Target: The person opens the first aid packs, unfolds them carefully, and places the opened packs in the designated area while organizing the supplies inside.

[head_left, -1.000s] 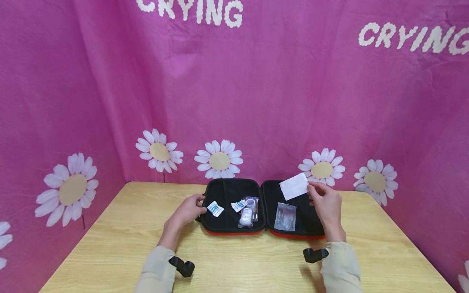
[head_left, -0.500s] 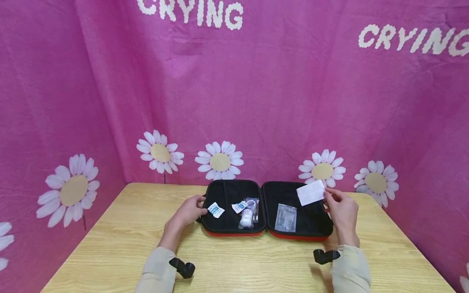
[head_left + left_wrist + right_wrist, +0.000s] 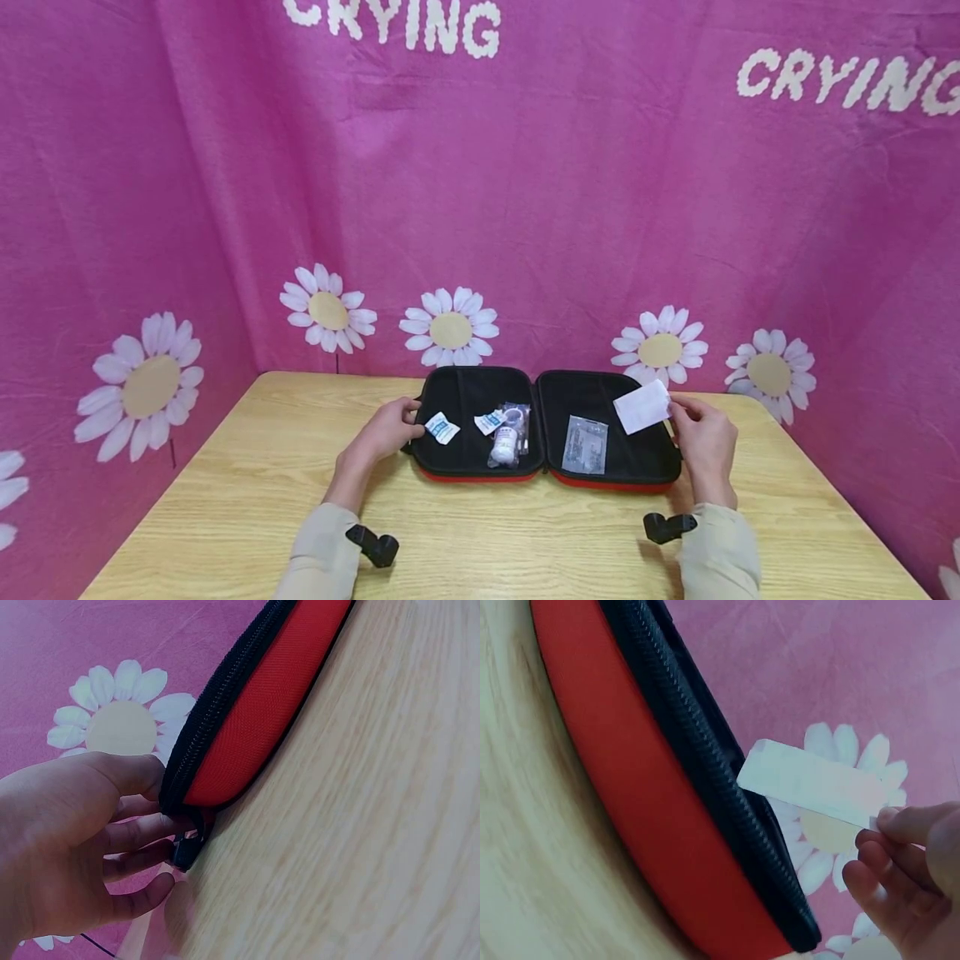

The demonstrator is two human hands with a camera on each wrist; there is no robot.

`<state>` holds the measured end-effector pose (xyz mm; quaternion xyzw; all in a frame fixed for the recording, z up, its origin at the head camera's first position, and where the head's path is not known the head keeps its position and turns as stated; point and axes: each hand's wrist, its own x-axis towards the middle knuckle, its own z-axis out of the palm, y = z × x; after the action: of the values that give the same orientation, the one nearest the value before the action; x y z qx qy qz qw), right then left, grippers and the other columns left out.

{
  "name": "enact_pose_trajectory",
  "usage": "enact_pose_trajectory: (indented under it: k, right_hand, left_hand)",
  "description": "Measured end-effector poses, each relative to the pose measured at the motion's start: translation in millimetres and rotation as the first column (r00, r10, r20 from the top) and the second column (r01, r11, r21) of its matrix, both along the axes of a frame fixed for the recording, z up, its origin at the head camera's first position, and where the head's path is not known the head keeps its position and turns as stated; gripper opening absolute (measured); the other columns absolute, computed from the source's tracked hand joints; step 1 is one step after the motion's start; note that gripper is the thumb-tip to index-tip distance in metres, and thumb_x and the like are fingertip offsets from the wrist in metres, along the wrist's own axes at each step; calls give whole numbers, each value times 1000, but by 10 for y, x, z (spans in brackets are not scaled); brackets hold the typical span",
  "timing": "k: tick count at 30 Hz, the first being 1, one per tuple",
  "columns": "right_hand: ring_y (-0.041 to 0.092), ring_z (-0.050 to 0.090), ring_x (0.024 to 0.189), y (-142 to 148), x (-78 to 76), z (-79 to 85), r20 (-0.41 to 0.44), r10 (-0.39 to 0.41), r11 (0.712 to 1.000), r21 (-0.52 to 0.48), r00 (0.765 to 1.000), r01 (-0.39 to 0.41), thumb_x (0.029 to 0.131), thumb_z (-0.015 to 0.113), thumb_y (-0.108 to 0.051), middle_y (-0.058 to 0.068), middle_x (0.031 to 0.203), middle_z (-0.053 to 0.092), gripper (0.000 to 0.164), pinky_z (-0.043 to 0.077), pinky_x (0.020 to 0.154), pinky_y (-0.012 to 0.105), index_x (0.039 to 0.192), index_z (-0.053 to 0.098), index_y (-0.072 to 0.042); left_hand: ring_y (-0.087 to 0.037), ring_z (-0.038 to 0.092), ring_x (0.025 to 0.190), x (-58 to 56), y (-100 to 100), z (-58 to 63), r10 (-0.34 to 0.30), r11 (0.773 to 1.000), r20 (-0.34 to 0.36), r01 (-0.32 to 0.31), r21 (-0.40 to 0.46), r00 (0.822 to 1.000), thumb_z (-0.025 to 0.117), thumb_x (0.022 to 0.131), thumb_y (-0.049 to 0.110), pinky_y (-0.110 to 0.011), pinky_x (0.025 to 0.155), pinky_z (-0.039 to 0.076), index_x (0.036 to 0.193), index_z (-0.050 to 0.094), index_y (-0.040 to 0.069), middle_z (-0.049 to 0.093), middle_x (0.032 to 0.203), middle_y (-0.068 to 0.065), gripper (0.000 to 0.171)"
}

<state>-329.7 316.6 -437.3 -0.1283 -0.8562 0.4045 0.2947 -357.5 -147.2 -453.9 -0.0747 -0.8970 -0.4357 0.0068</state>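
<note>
An unfolded zip case (image 3: pixel 480 477), black inside and red outside, lies spread on the table. My left hand (image 3: pixel 390 429) grips its left edge; in the left wrist view the thumb rests on the zipper rim and the fingers bend in beside a small black loop (image 3: pixel 187 847). My right hand (image 3: pixel 703 429) pinches a flat white packet (image 3: pixel 642 407) by one corner, tilted over the right half. Beneath it lies a clear plastic packet (image 3: pixel 585 446). In the left half are two small blue-and-white sachets (image 3: pixel 442 428) and a white bottle (image 3: pixel 505 446) in clear wrap.
The wooden table (image 3: pixel 480 542) extends in front of the case and to both sides. Close behind its far edge hangs a pink curtain (image 3: pixel 525 208) with daisies and white lettering. Black wrist cameras (image 3: pixel 372 546) sit on both sleeves.
My right hand has moved right with the white packet, then the packet has dropped slightly lower over the case's right half. My left hand stays at the left edge.
</note>
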Motion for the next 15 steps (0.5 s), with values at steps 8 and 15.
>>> enact_pose_trajectory:
  k: [8,15]
  right_hand:
    - [19,66,66,72,-3,-79,99,-35,999,-10,994,36,96,63,-22,22,95,74,29,46,52,20,113,73,-2]
    - [36,64,92,-5,-42,-130,200,10,999,50,980,-20,95,63,-22,22,99,73,30,47,71,38,114,72,0]
  left_hand:
    - [-19,56,83,3,-13,4,6,1000,16,-6,-6,1000,70,84,6,-30,74,47,129,57,-6,61,95,-12,49]
    - [-18,55,82,-12,5,-9,2,1000,4,-2,-8,1000,71,84,7,-30,73,47,129,58,-7,60,93,-11,49]
